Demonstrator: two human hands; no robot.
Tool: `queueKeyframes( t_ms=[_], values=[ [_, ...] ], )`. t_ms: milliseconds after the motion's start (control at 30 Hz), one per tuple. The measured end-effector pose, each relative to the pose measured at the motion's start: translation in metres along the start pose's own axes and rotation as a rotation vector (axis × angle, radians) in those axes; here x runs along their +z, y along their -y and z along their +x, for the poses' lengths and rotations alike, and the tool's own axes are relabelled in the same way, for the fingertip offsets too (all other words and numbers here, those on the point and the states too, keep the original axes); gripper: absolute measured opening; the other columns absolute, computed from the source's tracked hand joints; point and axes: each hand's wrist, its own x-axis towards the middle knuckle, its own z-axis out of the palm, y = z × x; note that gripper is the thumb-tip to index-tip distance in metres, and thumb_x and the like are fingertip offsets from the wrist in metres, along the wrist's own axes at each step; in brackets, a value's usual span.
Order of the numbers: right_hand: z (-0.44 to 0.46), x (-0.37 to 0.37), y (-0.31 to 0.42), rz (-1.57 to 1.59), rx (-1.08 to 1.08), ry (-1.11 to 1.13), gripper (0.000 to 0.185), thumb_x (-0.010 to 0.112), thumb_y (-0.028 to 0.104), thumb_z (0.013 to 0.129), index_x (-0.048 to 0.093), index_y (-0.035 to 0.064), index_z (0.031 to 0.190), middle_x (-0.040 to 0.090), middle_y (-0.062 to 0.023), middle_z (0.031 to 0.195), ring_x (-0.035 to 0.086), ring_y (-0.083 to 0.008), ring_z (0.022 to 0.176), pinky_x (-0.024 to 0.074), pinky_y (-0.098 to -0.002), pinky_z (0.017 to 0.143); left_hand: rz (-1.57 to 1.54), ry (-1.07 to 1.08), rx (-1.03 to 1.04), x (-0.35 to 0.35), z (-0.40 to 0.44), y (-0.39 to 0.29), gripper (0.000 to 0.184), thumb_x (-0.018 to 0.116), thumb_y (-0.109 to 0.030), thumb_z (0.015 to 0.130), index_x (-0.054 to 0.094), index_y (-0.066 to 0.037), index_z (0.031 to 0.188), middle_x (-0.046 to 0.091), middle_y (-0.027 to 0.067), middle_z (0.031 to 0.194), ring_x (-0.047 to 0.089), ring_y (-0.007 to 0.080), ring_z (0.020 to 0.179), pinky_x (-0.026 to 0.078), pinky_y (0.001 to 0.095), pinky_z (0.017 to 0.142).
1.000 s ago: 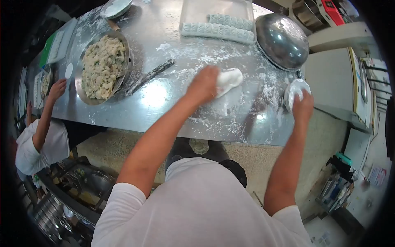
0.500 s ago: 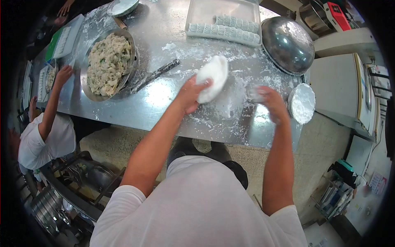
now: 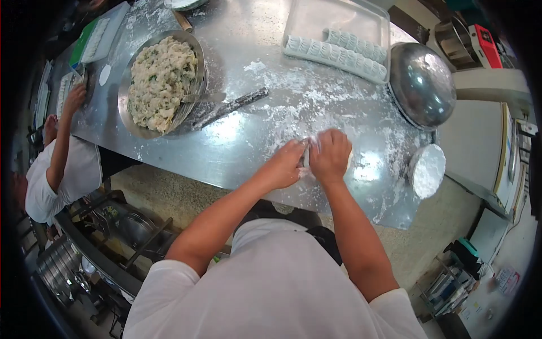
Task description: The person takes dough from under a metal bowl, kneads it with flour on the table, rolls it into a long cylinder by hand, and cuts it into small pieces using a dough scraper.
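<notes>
Low over the near part of the steel table, my left hand (image 3: 287, 164) and my right hand (image 3: 332, 155) are side by side, fingers curled in around a piece of white dough (image 3: 306, 153). Most of the dough is hidden under the hands; a pale strip shows between them. Loose flour (image 3: 299, 110) is scattered just beyond my fingers. A dark, flour-dusted rod (image 3: 232, 107) lies to the left of my hands. Off to my right stands a bowl of white flour (image 3: 427, 172).
A large bowl of chopped filling (image 3: 164, 85) stands left on the steel table (image 3: 169, 161). At the back, a clear tray (image 3: 339, 17) holds rows of pleated dumplings (image 3: 336, 58), beside a domed metal bowl (image 3: 422, 85). A co-worker's hand (image 3: 74, 97) is at the far left.
My right hand came in from near the flour bowl and joined my left at the dough. The dough went from raised in my left hand to low between both. The view shifted slightly.
</notes>
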Motion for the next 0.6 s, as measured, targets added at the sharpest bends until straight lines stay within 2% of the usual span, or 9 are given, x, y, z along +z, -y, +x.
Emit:
queueKeyframes(
  t_ms=[33,133,267,333,400,433,467,533,600],
  values=[
    [0.022,0.012,0.004,-0.121,-0.047,-0.019,0.018,0.071,0.020,0.077,0.067,0.0101,0.091,0.060,-0.0107,0.097,0.055,-0.0345,0.099,0.0414,-0.0473,0.086,0.009,-0.005,-0.010,-0.012,0.014,0.005,0.054,0.079,-0.019,0.078,0.059,-0.002,0.125,0.061,0.0211,0.110,0.060,0.0397,0.101,0.050,0.0460,0.088],
    [0.063,0.013,-0.001,-0.156,-0.069,-0.006,0.020,0.071,0.026,0.079,0.068,0.0116,0.093,0.063,-0.0089,0.098,0.057,-0.0306,0.100,0.0412,-0.0447,0.086,0.182,-0.082,-0.071,-0.019,0.033,-0.007,0.058,0.080,-0.022,0.079,0.056,-0.002,0.128,0.061,0.0212,0.116,0.061,0.0428,0.105,0.051,0.0472,0.092],
    [0.070,0.005,-0.004,-0.012,0.040,0.071,0.021,0.070,0.029,0.083,0.069,0.0114,0.094,0.066,-0.0079,0.092,0.060,-0.0289,0.095,0.0432,-0.0456,0.085,0.312,-0.159,-0.135,-0.020,0.051,-0.018,0.056,0.078,-0.022,0.079,0.056,-0.003,0.126,0.063,0.0209,0.118,0.065,0.0413,0.104,0.053,0.0496,0.086],
    [0.044,-0.032,0.011,0.334,0.307,0.194,0.020,0.068,0.031,0.085,0.069,0.0120,0.092,0.065,-0.0081,0.082,0.062,-0.0312,0.082,0.0458,-0.0456,0.076,0.270,0.018,-0.124,-0.018,0.043,-0.023,0.068,0.078,-0.018,0.076,0.049,-0.003,0.136,0.068,0.0214,0.097,0.067,0.0420,0.093,0.054,0.0490,0.081],
    [-0.001,-0.031,0.011,0.028,0.239,0.242,0.017,0.067,0.029,0.083,0.070,0.0133,0.089,0.065,-0.0076,0.076,0.062,-0.0319,0.072,0.0461,-0.0457,0.067,0.192,0.055,-0.056,-0.011,0.028,-0.009,0.066,0.074,-0.015,0.077,0.050,-0.006,0.138,0.069,0.0207,0.091,0.068,0.0418,0.088,0.054,0.0485,0.079],
    [-0.003,-0.017,0.005,0.038,0.231,0.256,0.017,0.067,0.029,0.083,0.070,0.0133,0.089,0.065,-0.0076,0.076,0.062,-0.0319,0.072,0.0461,-0.0457,0.067,0.092,0.122,-0.022,-0.014,0.016,-0.011,0.064,0.074,-0.016,0.078,0.051,-0.007,0.138,0.070,0.0209,0.092,0.068,0.0417,0.088,0.054,0.0477,0.079],
    [-0.006,-0.001,-0.002,-0.072,0.090,0.164,0.016,0.068,0.028,0.082,0.070,0.0136,0.088,0.065,-0.0079,0.076,0.062,-0.0315,0.073,0.0460,-0.0461,0.067,-0.005,0.191,0.015,-0.017,0.010,-0.009,0.063,0.073,-0.017,0.079,0.052,-0.008,0.138,0.070,0.0212,0.094,0.068,0.0415,0.089,0.054,0.0470,0.080],
    [0.019,0.021,-0.010,-0.150,-0.093,0.059,0.015,0.069,0.026,0.079,0.070,0.0136,0.086,0.065,-0.0078,0.078,0.062,-0.0303,0.076,0.0452,-0.0474,0.070,-0.101,0.119,-0.053,-0.028,0.015,0.007,0.064,0.076,-0.022,0.080,0.053,-0.009,0.138,0.070,0.0214,0.092,0.069,0.0406,0.089,0.054,0.0462,0.080],
    [0.065,0.024,-0.003,-0.121,-0.059,0.049,0.018,0.069,0.029,0.081,0.071,0.0132,0.088,0.066,-0.0075,0.084,0.062,-0.0305,0.083,0.0449,-0.0465,0.076,-0.043,0.027,-0.228,-0.041,0.034,-0.011,0.066,0.078,-0.033,0.082,0.053,-0.006,0.137,0.070,0.0233,0.096,0.069,0.0415,0.090,0.054,0.0478,0.082]
  ],
)
